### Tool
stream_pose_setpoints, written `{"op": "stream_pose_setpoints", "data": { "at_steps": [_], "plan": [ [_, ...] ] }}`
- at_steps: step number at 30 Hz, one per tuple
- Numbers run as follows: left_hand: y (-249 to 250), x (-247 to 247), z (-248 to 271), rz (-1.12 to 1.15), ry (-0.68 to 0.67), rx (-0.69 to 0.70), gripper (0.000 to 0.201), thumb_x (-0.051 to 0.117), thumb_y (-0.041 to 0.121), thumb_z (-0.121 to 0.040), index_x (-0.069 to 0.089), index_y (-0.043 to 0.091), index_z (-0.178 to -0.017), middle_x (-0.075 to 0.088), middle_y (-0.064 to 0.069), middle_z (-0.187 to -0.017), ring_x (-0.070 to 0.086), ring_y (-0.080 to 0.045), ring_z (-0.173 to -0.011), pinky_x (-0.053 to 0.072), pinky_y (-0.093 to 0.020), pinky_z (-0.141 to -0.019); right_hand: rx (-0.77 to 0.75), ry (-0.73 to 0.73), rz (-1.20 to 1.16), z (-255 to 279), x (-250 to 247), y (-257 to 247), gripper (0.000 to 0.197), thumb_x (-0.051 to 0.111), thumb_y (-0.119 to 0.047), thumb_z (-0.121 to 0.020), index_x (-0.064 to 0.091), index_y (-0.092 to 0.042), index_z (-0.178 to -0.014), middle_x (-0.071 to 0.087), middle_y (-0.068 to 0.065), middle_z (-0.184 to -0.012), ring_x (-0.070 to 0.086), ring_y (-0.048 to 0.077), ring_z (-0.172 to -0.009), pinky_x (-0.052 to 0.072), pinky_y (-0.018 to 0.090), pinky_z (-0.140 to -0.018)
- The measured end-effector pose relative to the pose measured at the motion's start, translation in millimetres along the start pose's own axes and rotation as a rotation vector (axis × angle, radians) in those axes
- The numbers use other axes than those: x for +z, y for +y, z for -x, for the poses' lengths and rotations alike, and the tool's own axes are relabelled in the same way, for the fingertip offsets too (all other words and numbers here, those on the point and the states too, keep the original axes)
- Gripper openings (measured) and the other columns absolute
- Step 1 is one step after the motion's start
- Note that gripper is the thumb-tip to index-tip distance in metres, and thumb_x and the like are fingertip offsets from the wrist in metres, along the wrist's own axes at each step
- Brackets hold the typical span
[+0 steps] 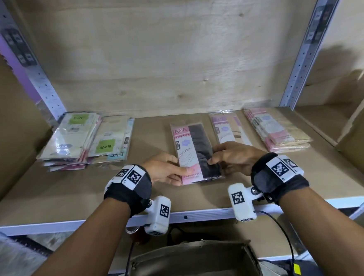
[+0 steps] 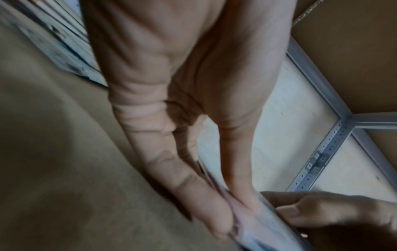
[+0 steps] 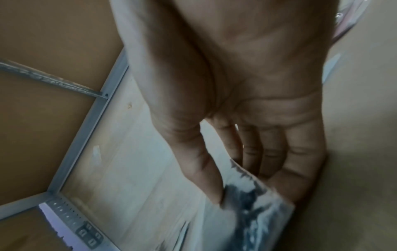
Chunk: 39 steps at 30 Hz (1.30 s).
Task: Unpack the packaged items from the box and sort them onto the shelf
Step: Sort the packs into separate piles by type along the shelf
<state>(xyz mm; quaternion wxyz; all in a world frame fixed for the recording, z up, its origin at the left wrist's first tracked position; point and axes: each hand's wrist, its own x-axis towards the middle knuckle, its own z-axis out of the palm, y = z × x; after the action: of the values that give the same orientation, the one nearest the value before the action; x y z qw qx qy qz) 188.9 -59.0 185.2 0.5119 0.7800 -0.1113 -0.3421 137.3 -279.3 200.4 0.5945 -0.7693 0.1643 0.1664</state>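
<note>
A flat pink packet with a dark garment inside point(image 1: 196, 152) lies on the brown shelf board point(image 1: 163, 195) in the middle. My left hand point(image 1: 168, 171) pinches its near left edge, thumb on top. My right hand point(image 1: 229, 156) pinches the right edge with thumb on top and fingers beneath. The left wrist view shows my fingers point(image 2: 206, 200) closed on the packet's thin edge point(image 2: 253, 225). In the right wrist view my thumb point(image 3: 206, 178) presses the shiny dark packet point(image 3: 253, 208). The open cardboard box point(image 1: 190, 266) sits below the shelf.
Two overlapping stacks of green-label packets point(image 1: 80, 140) lie at the left. A pink packet point(image 1: 227, 128) and a stack of pink and beige packets point(image 1: 277, 129) lie at the right. Metal uprights point(image 1: 306, 43) frame the bay. A cardboard box point(image 1: 361, 129) stands at far right.
</note>
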Motion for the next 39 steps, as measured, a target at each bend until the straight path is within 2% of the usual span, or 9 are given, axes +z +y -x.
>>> {"op": "stream_pose_setpoints", "data": {
  "at_steps": [3,8,10,12,16,19,23,31,39],
  "plan": [
    [1,-3,-1,-0.011,0.024,-0.027,0.032,0.078,0.009,-0.083,0.063,0.003,-0.111,0.075,-0.016,-0.095,0.072,-0.013,-0.064,0.060,-0.021,-0.060,-0.025,0.007,0.026,1,1,-1,0.035,0.068,0.003,-0.086,0.062,0.000,-0.120,0.070,0.018,-0.111,0.069,0.028,-0.098,0.058,0.033,-0.074],
    [7,-5,-3,-0.016,0.106,-0.006,0.020,0.081,0.009,-0.080,0.064,0.009,-0.091,0.076,-0.004,-0.069,0.074,-0.013,-0.059,0.058,-0.020,-0.053,-0.090,0.122,0.068,-4,4,-2,0.042,0.077,0.000,-0.081,0.058,-0.002,-0.118,0.070,0.015,-0.101,0.069,0.021,-0.079,0.056,0.026,-0.059],
    [11,-6,-5,-0.003,0.166,0.024,0.022,0.083,0.008,-0.078,0.063,0.011,-0.087,0.075,-0.003,-0.066,0.073,-0.013,-0.057,0.058,-0.020,-0.053,-0.130,0.183,0.098,-9,3,-4,0.046,0.080,-0.004,-0.079,0.058,-0.003,-0.119,0.070,0.015,-0.101,0.070,0.023,-0.081,0.058,0.029,-0.064],
    [14,-8,-9,0.014,0.257,0.064,0.025,0.086,0.009,-0.074,0.063,0.012,-0.086,0.074,-0.004,-0.069,0.073,-0.014,-0.058,0.059,-0.022,-0.055,-0.166,0.250,0.122,-14,2,-8,0.050,0.082,-0.008,-0.077,0.059,-0.003,-0.122,0.071,0.017,-0.105,0.071,0.027,-0.089,0.059,0.034,-0.077],
    [15,-10,-16,0.070,0.374,0.099,0.032,0.087,0.008,-0.073,0.069,0.003,-0.099,0.074,-0.008,-0.081,0.074,-0.017,-0.065,0.063,-0.029,-0.067,-0.206,0.342,0.153,-24,3,-11,0.054,0.081,-0.014,-0.078,0.059,-0.002,-0.126,0.071,0.013,-0.105,0.069,0.021,-0.084,0.057,0.031,-0.080],
    [12,-9,-21,0.052,0.397,0.047,0.037,0.084,0.009,-0.077,0.067,-0.001,-0.108,0.075,-0.017,-0.097,0.076,-0.025,-0.081,0.063,-0.036,-0.076,-0.168,0.349,0.245,-30,6,-10,0.057,0.081,-0.022,-0.078,0.060,-0.005,-0.128,0.067,0.009,-0.116,0.066,0.023,-0.105,0.054,0.037,-0.096],
    [15,-8,-28,0.005,0.381,0.009,0.046,0.082,0.007,-0.079,0.065,-0.003,-0.120,0.072,-0.021,-0.113,0.074,-0.029,-0.094,0.060,-0.041,-0.086,-0.166,0.337,0.255,-35,11,-11,0.049,0.080,-0.015,-0.076,0.064,-0.004,-0.121,0.070,0.008,-0.107,0.068,0.024,-0.102,0.055,0.040,-0.094],
    [18,-9,-33,-0.027,0.371,0.016,0.049,0.079,0.003,-0.081,0.062,-0.002,-0.127,0.069,-0.019,-0.119,0.072,-0.029,-0.099,0.060,-0.031,-0.082,-0.176,0.366,0.258,-38,11,-11,0.037,0.077,-0.011,-0.077,0.069,-0.007,-0.113,0.071,0.010,-0.107,0.068,0.027,-0.104,0.055,0.040,-0.096],
    [22,-7,-35,0.001,0.361,0.022,0.045,0.076,0.000,-0.082,0.062,-0.003,-0.125,0.068,-0.019,-0.120,0.071,-0.030,-0.102,0.058,-0.033,-0.084,-0.202,0.406,0.267,-40,9,-10,0.034,0.073,-0.012,-0.080,0.070,-0.007,-0.114,0.071,0.009,-0.110,0.066,0.026,-0.106,0.054,0.041,-0.097]
  ]
}}
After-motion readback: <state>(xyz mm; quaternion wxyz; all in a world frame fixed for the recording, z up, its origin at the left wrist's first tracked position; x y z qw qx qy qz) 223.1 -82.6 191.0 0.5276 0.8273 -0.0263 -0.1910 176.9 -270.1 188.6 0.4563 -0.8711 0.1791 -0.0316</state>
